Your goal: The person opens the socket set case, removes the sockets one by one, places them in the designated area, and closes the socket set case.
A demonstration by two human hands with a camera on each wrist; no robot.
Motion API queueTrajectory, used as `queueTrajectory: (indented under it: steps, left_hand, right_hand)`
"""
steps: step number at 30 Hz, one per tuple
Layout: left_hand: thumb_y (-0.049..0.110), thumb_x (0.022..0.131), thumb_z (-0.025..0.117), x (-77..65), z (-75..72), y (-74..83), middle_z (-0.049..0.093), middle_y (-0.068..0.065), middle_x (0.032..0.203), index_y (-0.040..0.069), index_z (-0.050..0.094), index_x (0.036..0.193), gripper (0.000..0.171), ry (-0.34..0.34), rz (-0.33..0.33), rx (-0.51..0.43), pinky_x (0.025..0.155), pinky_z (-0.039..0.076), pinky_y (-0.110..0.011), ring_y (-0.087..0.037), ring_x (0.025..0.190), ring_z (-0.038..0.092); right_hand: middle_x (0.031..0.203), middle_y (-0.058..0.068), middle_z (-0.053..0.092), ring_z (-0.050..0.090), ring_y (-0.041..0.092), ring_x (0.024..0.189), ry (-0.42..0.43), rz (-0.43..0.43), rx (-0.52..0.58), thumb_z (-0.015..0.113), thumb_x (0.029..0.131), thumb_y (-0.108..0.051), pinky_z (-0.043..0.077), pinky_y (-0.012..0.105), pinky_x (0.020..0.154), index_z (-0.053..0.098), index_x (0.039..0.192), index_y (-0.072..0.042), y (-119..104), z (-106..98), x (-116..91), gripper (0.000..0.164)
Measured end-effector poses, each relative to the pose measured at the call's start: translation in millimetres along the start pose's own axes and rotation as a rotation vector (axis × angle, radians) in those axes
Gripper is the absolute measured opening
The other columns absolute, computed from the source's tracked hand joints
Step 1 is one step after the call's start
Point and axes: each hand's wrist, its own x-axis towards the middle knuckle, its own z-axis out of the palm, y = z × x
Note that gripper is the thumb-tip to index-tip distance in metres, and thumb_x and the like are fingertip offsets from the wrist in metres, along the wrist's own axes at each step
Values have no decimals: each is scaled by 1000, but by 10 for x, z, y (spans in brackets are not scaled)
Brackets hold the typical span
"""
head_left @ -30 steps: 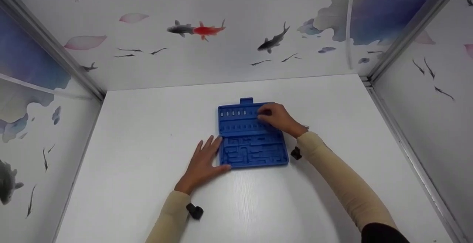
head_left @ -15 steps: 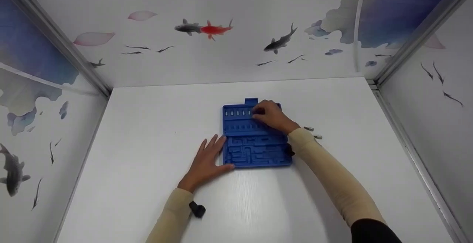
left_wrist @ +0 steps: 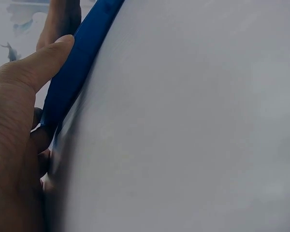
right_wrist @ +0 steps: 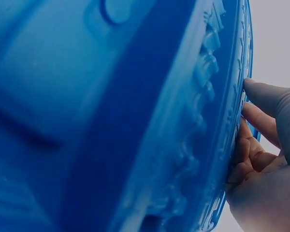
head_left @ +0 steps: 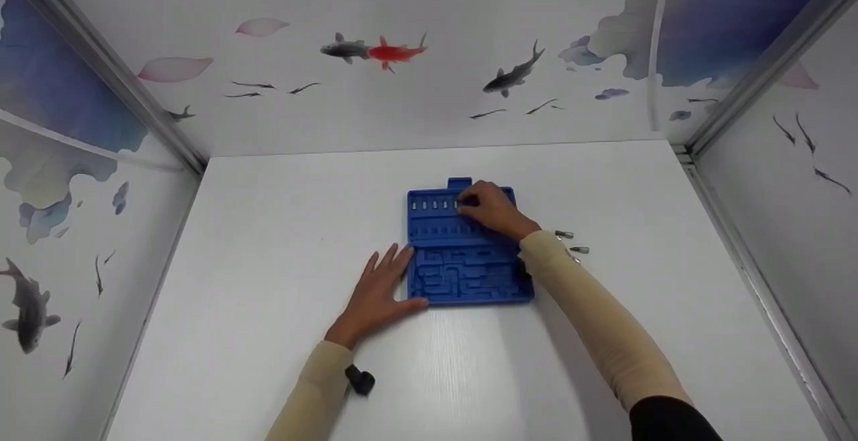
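Observation:
A blue plastic tool case (head_left: 472,277) lies open on the white table, with moulded recesses in its near half. Several small silver bits (head_left: 435,205) stand in a row of slots in its far half. My right hand (head_left: 496,210) reaches over that row, thumb and forefinger pinching at its right end, where a silver bit shows beside the fingertips. In the right wrist view the right hand's fingers (right_wrist: 263,121) curl in at the case, and their tips are partly hidden. My left hand (head_left: 375,293) rests spread against the case's left edge, its thumb (left_wrist: 63,46) on the near corner.
Loose metal bits (head_left: 564,234) lie on the table (head_left: 268,260) to the right of the case, partly behind my right sleeve. A back wall (head_left: 442,106) painted with fish rises beyond the table, and panels stand at both sides.
My right hand has shifted left along the slot row to the rightmost visible bit. More loose bits show past the right sleeve. My left hand stays at the case edge; the view has shifted slightly.

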Motion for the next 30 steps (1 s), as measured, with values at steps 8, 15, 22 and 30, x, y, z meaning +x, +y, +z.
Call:
queueTrajectory:
  steps: [8,15,22,30]
  left_hand:
    - [77,92,71,1,6,-9,26,-5,182,19,25,178,113,10,14,3,139,2,-49,-25,170,16]
    - [78,92,70,9,22,-16,27,-3,182,20,26,177,112,9,-3,7,139,2,-47,-23,170,16]
    - [76,93,71,-2,17,-17,27,-4,181,18,25,177,112,9,18,3,139,1,-48,-24,170,16]
    - [73,93,74,-22,9,-4,27,-6,182,19,26,177,111,21,31,-25,138,3,-52,-26,170,16]
  right_hand:
    - [123,23,71,65,38,116,-8,14,12,76,105,-12,55,55,104,78,128,5,1,6,5,29]
    - [121,25,72,65,41,114,-14,-44,3,77,105,-10,53,58,105,78,128,7,33,9,19,30]
    - [121,26,69,62,39,114,-31,-5,12,76,105,-11,51,57,107,75,134,9,51,19,27,35]
    - [127,25,67,61,37,117,-43,76,43,75,106,-10,51,57,109,72,140,6,-28,2,14,39]
